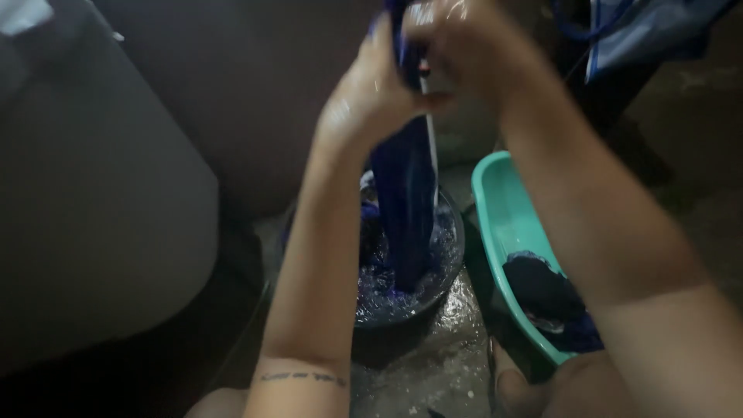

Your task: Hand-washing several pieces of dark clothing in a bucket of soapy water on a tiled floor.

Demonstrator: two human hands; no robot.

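Above the dark basin: both hands are raised high near the top edge of the view, gripping one wet garment between them.
Left hand (371,97): wet and shiny, fingers curled and pressed together around the upper part of the blue garment (406,201), thumb toward the right hand.
Right hand (464,42): closed over the top of the same cloth, fingers bunched tight against it; the fingertips are blurred and partly cut off by the frame edge.
Blue garment: dark blue with a thin white stripe along one edge, hanging straight down from the hands, its lower end dipping into the basin.
Dark basin (453,267): round, on the floor between the forearms, filled with soapy, foamy water and more blue cloth.
Teal tub (495,201): just right of the basin, partly hidden under the right forearm, holding a heap of dark wet clothes (546,294).
Floor (433,364): wet, with suds in front of the basin.
Grey container (93,209): large and blurred, on the left.
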